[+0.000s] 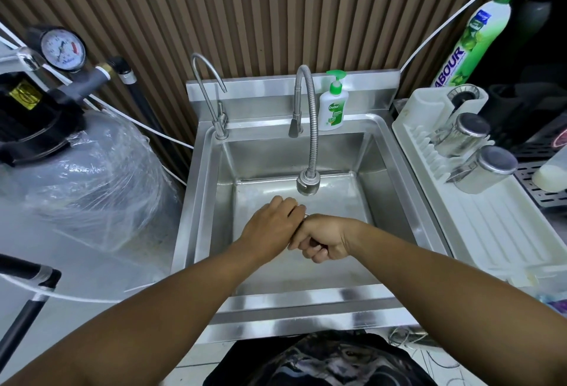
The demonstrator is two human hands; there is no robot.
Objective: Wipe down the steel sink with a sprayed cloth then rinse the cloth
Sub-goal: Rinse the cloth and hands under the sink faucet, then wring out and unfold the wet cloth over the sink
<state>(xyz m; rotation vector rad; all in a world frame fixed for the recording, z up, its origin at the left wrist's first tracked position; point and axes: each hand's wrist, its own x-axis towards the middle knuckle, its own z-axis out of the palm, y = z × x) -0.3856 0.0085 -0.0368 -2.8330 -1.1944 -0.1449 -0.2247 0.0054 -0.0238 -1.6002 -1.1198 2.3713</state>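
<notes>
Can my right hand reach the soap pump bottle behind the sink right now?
Probably yes: the soap pump bottle stands right of the faucet hose, leaving the right hand an open path.

Left hand [270, 226], right hand [325, 241] & forearms [184, 293] bare; dark garment [322, 361] w/ grey print
</notes>
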